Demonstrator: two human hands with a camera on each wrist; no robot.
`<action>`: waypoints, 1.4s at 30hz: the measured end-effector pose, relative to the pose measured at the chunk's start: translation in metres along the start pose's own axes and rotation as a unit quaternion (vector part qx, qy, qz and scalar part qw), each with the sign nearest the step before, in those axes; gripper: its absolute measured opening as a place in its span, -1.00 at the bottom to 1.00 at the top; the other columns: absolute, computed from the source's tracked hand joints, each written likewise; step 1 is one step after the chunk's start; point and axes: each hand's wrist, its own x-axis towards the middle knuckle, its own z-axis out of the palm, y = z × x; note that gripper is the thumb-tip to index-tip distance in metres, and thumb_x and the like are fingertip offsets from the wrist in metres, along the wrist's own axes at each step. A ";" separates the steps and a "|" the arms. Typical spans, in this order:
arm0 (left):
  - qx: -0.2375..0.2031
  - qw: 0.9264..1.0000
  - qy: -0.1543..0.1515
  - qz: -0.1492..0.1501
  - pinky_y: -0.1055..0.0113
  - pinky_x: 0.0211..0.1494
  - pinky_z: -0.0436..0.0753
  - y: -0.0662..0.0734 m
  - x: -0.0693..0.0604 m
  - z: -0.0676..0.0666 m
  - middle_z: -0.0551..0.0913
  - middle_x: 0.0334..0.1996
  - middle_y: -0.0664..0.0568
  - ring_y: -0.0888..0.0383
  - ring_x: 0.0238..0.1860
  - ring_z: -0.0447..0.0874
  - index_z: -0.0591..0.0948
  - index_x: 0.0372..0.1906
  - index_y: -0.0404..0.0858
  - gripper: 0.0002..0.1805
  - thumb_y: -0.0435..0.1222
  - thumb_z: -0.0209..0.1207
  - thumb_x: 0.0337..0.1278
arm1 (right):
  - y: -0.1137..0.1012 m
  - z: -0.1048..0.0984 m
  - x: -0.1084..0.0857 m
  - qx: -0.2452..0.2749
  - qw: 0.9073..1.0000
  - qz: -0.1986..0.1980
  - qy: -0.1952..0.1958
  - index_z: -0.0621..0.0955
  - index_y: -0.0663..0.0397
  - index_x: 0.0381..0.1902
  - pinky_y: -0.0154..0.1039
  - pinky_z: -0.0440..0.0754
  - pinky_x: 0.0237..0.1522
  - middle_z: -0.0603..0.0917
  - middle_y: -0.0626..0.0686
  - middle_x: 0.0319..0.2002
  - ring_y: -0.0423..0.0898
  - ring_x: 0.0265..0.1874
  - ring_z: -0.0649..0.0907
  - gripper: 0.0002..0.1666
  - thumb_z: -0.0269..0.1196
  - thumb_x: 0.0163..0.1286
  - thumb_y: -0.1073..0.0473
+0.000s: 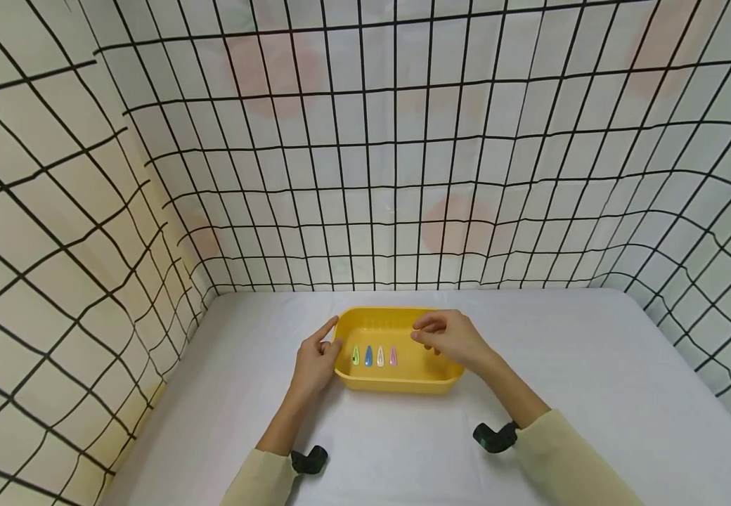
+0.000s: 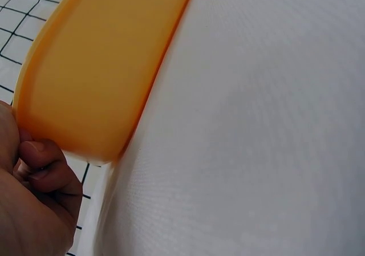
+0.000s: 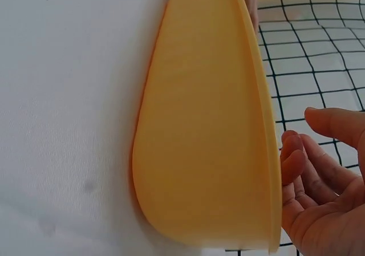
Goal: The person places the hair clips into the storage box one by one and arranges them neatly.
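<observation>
A yellow plastic tray [image 1: 397,385] sits on the white-covered table. Inside it, snap hair clips stand in a row: a green hair clip [image 1: 356,355], a blue hair clip [image 1: 368,356], a white hair clip [image 1: 381,356] and a pink hair clip [image 1: 393,355]. My left hand [image 1: 315,360] holds the tray's left end by the rim, thumb on the inner side. Over the right part of the tray hovers my right hand [image 1: 450,337], fingers loosely bent. In the right wrist view its thumb [image 3: 333,122] is apart from the fingers, with nothing seen between them.
White table cloth [image 1: 391,443] surrounds the tray. Black-gridded white walls [image 1: 378,161] stand behind and at both sides. A dark wrist device [image 1: 495,438] is on the right wrist and another dark device [image 1: 310,460] on the left.
</observation>
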 end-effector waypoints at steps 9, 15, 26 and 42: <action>0.006 1.000 0.006 0.009 0.47 -0.65 0.25 0.000 0.001 -0.003 0.30 -0.75 0.14 0.24 -0.72 0.18 0.48 0.48 -0.03 -0.43 -0.27 0.15 0.41 | 0.009 -0.020 -0.016 0.009 1.000 0.004 0.011 0.69 0.14 0.02 -0.14 0.71 -0.29 0.76 0.26 -0.11 0.24 -0.22 0.69 -0.63 0.39 0.40 0.02; 0.003 1.000 0.006 0.002 0.47 -0.64 0.24 -0.003 0.000 -0.003 0.30 -0.75 0.15 0.24 -0.71 0.18 0.48 0.48 0.00 -0.43 -0.27 0.16 0.40 | 0.019 -0.034 -0.027 0.013 1.000 0.018 0.021 0.68 0.17 0.06 -0.20 0.71 -0.30 0.75 0.25 -0.12 0.06 -0.30 0.66 -0.55 0.39 0.39 -0.04; 0.004 1.000 0.001 0.002 0.48 -0.64 0.24 -0.003 0.000 -0.002 0.30 -0.74 0.13 0.23 -0.71 0.18 0.47 0.49 0.02 -0.42 -0.27 0.16 0.41 | 0.045 -0.058 -0.040 -0.025 0.998 0.045 0.039 0.67 0.13 0.08 -0.11 0.70 -0.28 0.75 0.23 -0.14 0.18 -0.22 0.66 -0.57 0.34 0.43 -0.04; -0.003 1.000 0.002 -0.001 0.48 -0.63 0.24 -0.001 0.000 0.001 0.30 -0.73 0.13 0.21 -0.70 0.18 0.47 0.48 0.03 -0.42 -0.27 0.16 0.40 | 0.077 -0.069 -0.060 -0.052 0.995 0.068 0.053 0.67 0.23 0.03 -0.23 0.67 -0.39 0.76 0.14 -0.28 0.00 -0.38 0.65 -0.57 0.37 0.41 0.00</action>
